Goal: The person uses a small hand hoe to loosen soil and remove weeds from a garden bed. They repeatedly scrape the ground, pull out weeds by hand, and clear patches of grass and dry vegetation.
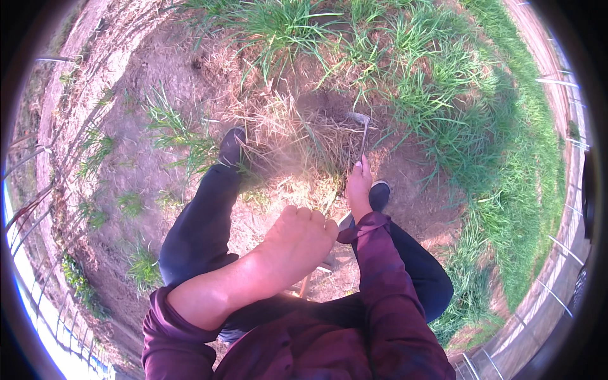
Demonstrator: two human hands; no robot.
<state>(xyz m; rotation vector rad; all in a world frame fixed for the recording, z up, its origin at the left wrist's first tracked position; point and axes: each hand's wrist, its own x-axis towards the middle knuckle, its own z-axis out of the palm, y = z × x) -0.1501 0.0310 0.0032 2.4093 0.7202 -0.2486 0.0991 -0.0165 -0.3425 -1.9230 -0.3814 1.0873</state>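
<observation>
My right hand (359, 187) grips the handle of a small hand hoe (365, 130), whose metal blade rests against dry straw at the upper right of the middle. In front of my body, my left hand (304, 237) is raised with its back towards the camera and its fingers curled; their tips and the palm are hidden. A heap of dry straw and cut grass (294, 137) lies on the soil between my feet, beyond both hands. Green grass-like plants (289, 28) grow just past the heap.
Dense green leafy clumps (451, 109) fill the right side. Bare soil (142, 85) with small tufts spreads to the left. My dark shoes (232, 145) stand on either side of the straw. Curved metal rods (28, 159) line the far left, and more rods (558, 82) edge the right.
</observation>
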